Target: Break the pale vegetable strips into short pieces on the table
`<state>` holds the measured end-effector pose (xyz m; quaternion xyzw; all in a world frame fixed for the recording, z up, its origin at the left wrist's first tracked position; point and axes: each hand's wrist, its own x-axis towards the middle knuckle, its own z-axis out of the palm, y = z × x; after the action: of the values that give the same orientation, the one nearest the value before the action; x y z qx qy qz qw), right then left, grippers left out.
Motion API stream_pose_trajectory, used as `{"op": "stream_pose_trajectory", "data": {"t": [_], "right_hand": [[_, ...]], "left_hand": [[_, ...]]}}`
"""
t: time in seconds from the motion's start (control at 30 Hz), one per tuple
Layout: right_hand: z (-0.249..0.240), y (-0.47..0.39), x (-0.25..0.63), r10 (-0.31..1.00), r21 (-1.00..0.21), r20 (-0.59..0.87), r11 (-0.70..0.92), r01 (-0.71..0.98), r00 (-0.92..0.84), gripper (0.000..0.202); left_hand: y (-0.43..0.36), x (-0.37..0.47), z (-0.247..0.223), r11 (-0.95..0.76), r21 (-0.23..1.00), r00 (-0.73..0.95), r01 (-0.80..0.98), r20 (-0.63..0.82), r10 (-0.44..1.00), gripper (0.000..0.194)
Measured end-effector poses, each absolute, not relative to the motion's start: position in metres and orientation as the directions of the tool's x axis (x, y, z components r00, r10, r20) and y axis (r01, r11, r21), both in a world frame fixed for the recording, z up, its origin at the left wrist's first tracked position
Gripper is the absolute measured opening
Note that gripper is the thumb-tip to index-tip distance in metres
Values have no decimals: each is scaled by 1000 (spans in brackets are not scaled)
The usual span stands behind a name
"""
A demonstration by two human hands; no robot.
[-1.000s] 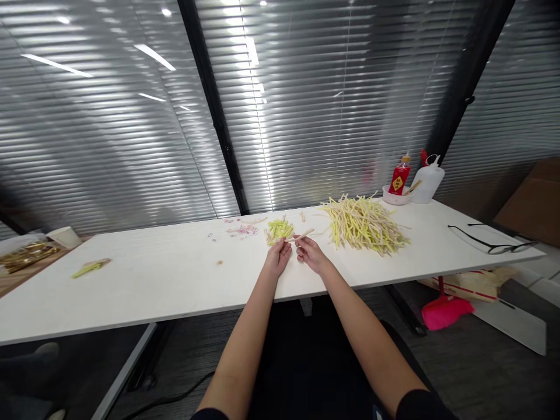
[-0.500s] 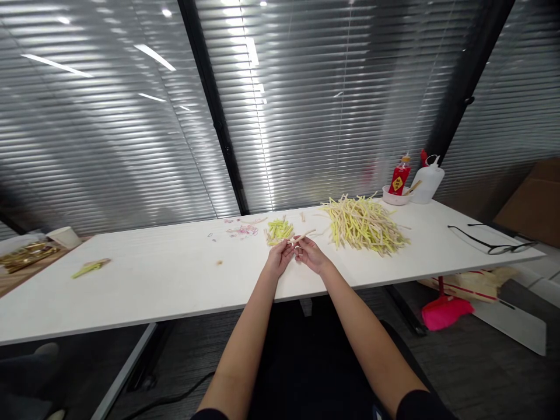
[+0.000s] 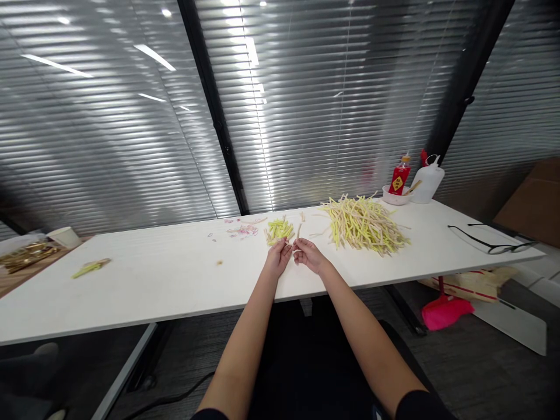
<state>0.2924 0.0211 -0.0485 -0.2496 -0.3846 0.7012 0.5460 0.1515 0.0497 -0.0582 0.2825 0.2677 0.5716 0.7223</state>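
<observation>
Close together above the white table, both hands have their fingers pinched. My right hand (image 3: 307,255) holds a thin pale strip (image 3: 298,231) that points up and away from its fingertips. My left hand (image 3: 279,256) is closed beside it, its fingertips at a small pale piece too small to make out well. Just beyond the left hand lies a small pile of short yellow-green pieces (image 3: 279,229). Farther right is a big heap of long yellow and pale strips (image 3: 363,224).
Rubber bands (image 3: 245,231) lie on the white table (image 3: 166,280) left of the small pile. A small bundle (image 3: 91,268) is at the far left. Back right are a red bottle (image 3: 399,177) in a bowl and a white bottle (image 3: 427,182); glasses (image 3: 499,248) lie at the right.
The pale strip at my right hand has swung from pointing right to pointing upward. Both hands have stayed in nearly the same place.
</observation>
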Motion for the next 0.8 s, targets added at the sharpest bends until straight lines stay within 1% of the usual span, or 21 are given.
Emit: {"op": "stream_pose_trajectory", "data": {"t": [0.13, 0.43, 0.6, 0.7, 0.8], "right_hand": [[-52, 23, 292, 962, -856, 57, -92, -509, -269, 35], [-54, 23, 292, 959, -890, 55, -78, -449, -277, 31], [-52, 23, 291, 960, -903, 18, -104, -416, -278, 26], [-51, 22, 291, 964, -904, 13, -103, -415, -267, 25], [-52, 21, 291, 965, -905, 17, -96, -413, -262, 25]], "left_hand": [[51, 151, -61, 142, 731, 188, -667, -19, 982, 26], [49, 152, -59, 126, 742, 175, -658, -12, 984, 27], [48, 153, -59, 105, 782, 216, -615, 38, 976, 24], [49, 153, -62, 61, 821, 221, -567, 80, 972, 27], [51, 153, -64, 60, 835, 236, -547, 85, 968, 30]]}}
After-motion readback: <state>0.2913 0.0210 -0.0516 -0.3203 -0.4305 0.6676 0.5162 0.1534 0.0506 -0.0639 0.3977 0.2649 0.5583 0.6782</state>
